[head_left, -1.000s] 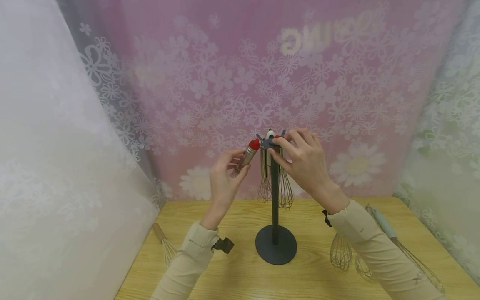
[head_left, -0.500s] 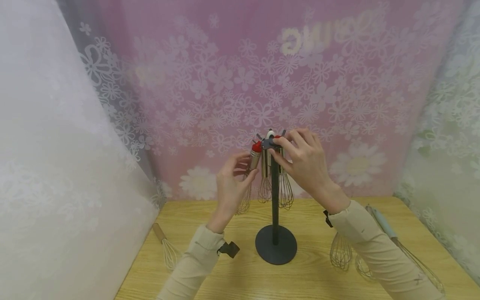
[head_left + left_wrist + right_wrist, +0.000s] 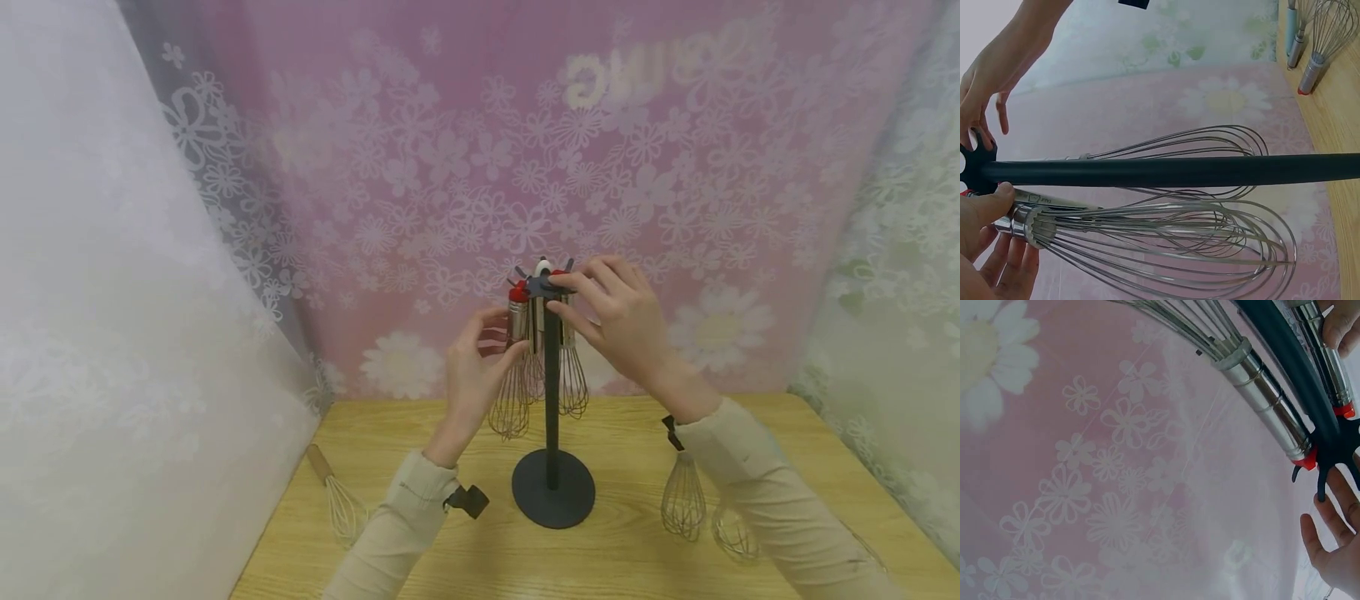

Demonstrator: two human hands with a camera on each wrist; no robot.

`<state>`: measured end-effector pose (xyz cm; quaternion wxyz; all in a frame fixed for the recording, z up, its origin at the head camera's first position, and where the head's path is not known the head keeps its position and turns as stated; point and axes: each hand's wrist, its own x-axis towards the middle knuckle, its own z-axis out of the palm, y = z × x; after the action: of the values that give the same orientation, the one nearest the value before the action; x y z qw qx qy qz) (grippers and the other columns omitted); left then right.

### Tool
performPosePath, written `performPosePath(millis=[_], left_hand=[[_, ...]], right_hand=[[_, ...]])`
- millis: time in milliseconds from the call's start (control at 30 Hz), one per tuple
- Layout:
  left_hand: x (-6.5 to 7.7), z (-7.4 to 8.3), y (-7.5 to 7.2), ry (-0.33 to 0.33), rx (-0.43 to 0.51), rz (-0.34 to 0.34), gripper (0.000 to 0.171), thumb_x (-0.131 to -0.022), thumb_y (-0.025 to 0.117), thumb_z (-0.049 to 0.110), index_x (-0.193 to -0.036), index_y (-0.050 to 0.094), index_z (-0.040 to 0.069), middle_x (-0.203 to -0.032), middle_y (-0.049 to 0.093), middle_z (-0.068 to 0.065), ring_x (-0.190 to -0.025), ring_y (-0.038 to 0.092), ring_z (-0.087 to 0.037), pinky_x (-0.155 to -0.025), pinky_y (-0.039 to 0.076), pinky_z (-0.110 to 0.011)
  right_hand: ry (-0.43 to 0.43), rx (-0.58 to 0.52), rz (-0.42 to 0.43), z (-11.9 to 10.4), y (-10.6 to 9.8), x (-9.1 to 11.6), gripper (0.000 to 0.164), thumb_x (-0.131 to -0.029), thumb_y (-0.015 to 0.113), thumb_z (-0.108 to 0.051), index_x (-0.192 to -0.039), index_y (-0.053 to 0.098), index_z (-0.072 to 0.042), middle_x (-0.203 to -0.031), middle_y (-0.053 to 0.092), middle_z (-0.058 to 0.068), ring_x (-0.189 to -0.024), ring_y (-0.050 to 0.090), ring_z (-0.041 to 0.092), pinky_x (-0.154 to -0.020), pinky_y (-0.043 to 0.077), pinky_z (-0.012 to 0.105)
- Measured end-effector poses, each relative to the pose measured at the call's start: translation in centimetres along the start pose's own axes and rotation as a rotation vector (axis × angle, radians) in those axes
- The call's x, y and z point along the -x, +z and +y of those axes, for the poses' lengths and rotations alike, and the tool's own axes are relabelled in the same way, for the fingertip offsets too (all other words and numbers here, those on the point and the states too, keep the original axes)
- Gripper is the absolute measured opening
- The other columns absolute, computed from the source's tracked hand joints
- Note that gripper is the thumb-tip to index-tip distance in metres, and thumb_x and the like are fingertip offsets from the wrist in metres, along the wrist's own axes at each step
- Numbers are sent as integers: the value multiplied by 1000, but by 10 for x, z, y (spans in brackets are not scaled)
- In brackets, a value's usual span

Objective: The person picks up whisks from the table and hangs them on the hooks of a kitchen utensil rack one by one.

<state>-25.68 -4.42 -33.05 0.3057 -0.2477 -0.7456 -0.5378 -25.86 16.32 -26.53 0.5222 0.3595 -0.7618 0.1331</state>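
Observation:
A black stand (image 3: 552, 400) with a round base and a hooked top rises from the table. My left hand (image 3: 474, 379) holds a red-tipped steel whisk (image 3: 517, 321) by its handle, thumb on one side and fingers on the other. This whisk hangs upright at the stand's left, its wire loops pointing down; the left wrist view shows the wires (image 3: 1166, 244) beside the pole. My right hand (image 3: 626, 317) pinches a hook at the stand's top between thumb and fingers. Another red-tipped whisk (image 3: 1272, 406) hangs on the right, and a white-tipped one (image 3: 543, 267) behind.
A wooden-handled whisk (image 3: 321, 467) lies at the table's left. Several more whisks lie at the right, one with its wire head (image 3: 683, 500) showing beside my right sleeve, partly covering the others. A pink flowered curtain (image 3: 450, 192) stands behind the table.
My left hand has moved right, bringing the red-tipped whisk from tilted to upright against the stand's left side. The right hand stays at the stand's top, its forearm shifted slightly right.

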Motion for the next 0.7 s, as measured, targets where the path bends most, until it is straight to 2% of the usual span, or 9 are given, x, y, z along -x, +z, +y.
performPosePath(millis=[100,233,367,533,700], left_hand=[[0,0,1,-15,12,-2,47,-86,83,16,-128,64,11,-112,69,-8,-95,69,-21,-83,61,-33],[0,-1,2,-19,25,-3,47,-86,82,16,-129,64,10,-113,69,-8,-97,69,-20,-83,60,-29],[1,-2,3,-7,32,-7,47,-88,81,15,-130,63,10,-115,68,-8,-97,69,-21,-83,60,-28],[2,-3,5,32,51,-14,46,-90,79,12,-132,61,8,-117,67,-11,-99,69,-24,-83,60,-30],[3,-4,7,52,66,-19,45,-91,76,6,-133,61,7,-115,67,-12,-98,70,-24,-83,61,-32]], right_hand=[[-11,-37,-19,4,-3,2,50,-108,45,-45,-119,71,-4,-96,65,16,-99,57,37,-93,47,51],[-16,-63,-32,8,-6,5,45,-109,44,-39,-121,70,-3,-100,68,16,-103,58,37,-98,45,50],[-23,-74,-35,9,-6,6,32,-106,55,-27,-119,70,-1,-102,69,16,-104,58,38,-99,45,49],[-21,-84,-15,9,-4,5,24,-94,72,-11,-115,70,0,-102,69,18,-103,58,38,-98,45,51],[2,-57,-19,7,-4,3,21,-93,73,-11,-112,71,-1,-99,69,16,-101,58,37,-98,45,47]])
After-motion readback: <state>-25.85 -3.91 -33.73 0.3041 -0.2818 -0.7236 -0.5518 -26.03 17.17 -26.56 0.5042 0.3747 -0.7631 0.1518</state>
